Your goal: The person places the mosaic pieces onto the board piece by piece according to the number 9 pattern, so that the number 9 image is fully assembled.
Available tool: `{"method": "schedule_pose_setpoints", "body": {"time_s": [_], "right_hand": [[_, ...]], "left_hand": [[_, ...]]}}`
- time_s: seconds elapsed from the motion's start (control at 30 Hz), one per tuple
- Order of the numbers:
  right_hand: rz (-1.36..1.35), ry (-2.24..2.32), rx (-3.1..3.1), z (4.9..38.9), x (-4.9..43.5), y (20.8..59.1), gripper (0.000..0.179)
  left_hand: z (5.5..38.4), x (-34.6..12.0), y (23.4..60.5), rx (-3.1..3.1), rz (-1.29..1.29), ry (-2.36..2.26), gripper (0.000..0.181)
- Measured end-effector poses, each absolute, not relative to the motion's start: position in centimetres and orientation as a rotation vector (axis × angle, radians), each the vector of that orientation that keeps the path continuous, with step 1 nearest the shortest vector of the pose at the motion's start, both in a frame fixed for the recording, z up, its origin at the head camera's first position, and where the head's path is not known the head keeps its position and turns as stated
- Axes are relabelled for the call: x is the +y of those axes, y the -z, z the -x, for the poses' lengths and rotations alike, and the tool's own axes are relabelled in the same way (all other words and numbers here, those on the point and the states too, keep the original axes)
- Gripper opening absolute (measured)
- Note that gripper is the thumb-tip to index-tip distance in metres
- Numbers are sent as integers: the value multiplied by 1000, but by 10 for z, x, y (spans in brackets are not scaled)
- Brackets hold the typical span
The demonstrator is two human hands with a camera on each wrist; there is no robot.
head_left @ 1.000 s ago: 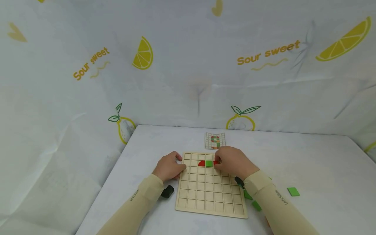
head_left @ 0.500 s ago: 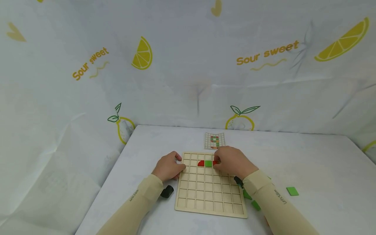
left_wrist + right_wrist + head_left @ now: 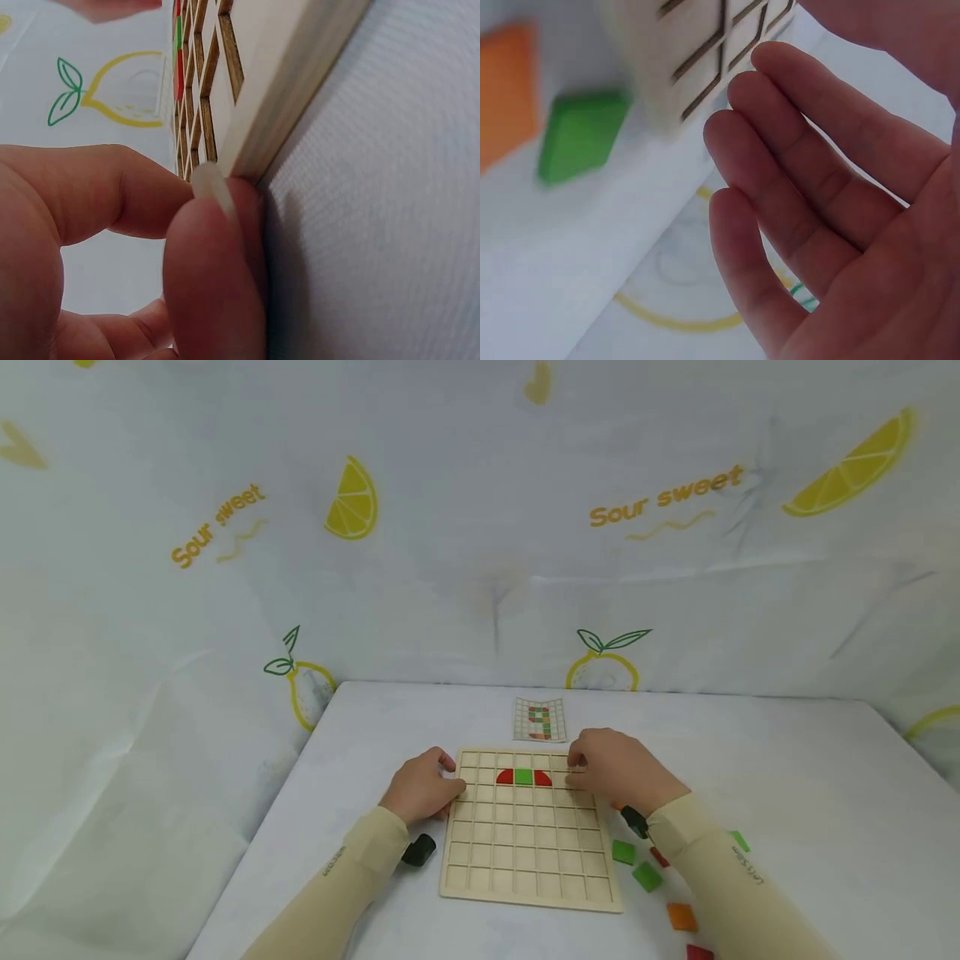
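Observation:
In the head view a wooden grid board point(image 3: 525, 839) lies flat on the white table. Near its far side a green square tile point(image 3: 523, 777) sits between two red rounded tiles, one left point(image 3: 506, 777) and one right point(image 3: 543, 778). My left hand point(image 3: 422, 787) holds the board's left edge; in the left wrist view its thumb and a finger meet at the wooden rim. Over the board's far right edge is my right hand point(image 3: 621, 770), nothing in it. The right wrist view shows its fingers point(image 3: 802, 172) loosely bent and apart from any tile.
Behind the board lies a card point(image 3: 541, 720) with a printed coloured grid pattern. Loose tiles lie right of the board: green ones point(image 3: 647, 877), an orange one point(image 3: 682, 917) and red ones point(image 3: 700, 952), some partly under the right sleeve. A lemon-print sheet point(image 3: 420, 610) hangs behind the table.
My right hand has let go of the right red tile and moved right, so that tile now shows fully in its cell. More loose tiles show. The left hand stays at the edge.

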State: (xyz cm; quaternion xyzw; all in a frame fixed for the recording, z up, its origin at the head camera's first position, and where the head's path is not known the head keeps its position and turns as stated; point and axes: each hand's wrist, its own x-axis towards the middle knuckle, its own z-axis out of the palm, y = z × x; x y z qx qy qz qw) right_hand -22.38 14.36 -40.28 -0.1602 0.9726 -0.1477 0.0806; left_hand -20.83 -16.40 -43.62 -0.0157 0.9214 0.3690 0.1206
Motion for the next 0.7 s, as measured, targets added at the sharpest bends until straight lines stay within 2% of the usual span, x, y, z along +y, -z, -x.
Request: {"method": "schedule_pose_setpoints", "body": {"time_s": [0.43,0.7], "right_hand": [[185,494,2916,176,277,415,29],[180,477,2923,145,326,425,33]], "left_hand": [[206,-166,437,2695,50,-1073,34],[206,-163,437,2693,55,-1069,32]]}}
